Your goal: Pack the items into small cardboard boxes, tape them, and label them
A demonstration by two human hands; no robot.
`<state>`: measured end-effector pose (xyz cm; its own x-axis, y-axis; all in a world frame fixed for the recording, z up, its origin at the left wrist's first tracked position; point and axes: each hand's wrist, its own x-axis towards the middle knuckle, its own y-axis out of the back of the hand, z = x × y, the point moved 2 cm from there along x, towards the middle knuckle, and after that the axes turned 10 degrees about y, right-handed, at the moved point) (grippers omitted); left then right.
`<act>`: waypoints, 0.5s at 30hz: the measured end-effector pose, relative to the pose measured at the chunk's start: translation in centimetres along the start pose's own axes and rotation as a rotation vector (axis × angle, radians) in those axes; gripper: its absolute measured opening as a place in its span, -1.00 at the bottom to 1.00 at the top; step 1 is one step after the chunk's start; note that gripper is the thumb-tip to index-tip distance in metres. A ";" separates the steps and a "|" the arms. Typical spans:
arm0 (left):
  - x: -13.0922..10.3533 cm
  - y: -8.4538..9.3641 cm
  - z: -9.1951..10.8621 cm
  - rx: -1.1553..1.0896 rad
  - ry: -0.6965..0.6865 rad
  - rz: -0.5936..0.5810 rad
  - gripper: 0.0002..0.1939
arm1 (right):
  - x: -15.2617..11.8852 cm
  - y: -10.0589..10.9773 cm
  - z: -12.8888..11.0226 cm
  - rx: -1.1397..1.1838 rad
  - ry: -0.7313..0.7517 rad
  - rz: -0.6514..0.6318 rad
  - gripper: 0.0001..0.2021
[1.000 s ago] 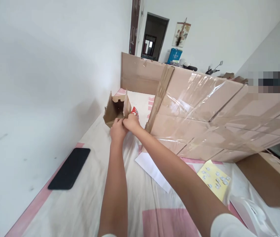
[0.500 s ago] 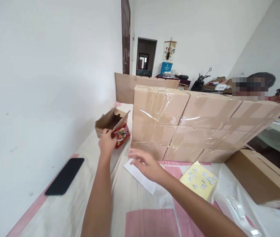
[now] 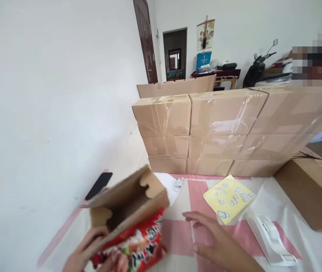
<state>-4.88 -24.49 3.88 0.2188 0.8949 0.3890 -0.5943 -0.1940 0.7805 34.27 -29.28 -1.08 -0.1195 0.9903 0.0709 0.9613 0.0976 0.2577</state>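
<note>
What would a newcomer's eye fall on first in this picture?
It would probably fall on the bright red printed packet, low, left of centre, held in the left hand with an open brown cardboard box. Behind, a stack of taped brown cardboard cartons stretches across the middle and right. A yellow paper sheet lies in front of it.

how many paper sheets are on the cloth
2: the yellow sheet in front of the stacked boxes, and the white sheet to its left, partly hidden by the box in the left hand; others could be hidden there.
</note>
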 end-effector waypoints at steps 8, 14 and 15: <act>-0.2 -7.5 10.1 -0.147 -0.105 -0.331 -0.82 | -4.3 -4.5 4.3 0.513 -0.258 0.036 -0.39; 1.0 -10.3 10.7 -0.024 -0.344 -0.462 -0.45 | -10.9 0.9 5.7 0.307 -0.363 0.333 -0.57; 1.2 -10.5 10.7 0.001 -0.378 -0.465 -0.43 | -11.9 2.4 5.3 0.260 -0.347 0.341 -0.60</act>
<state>9.91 -25.64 1.35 0.7162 0.6808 0.1538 -0.3693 0.1827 0.9112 39.36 -40.33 -6.42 0.2559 0.9404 -0.2240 0.9661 -0.2568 0.0260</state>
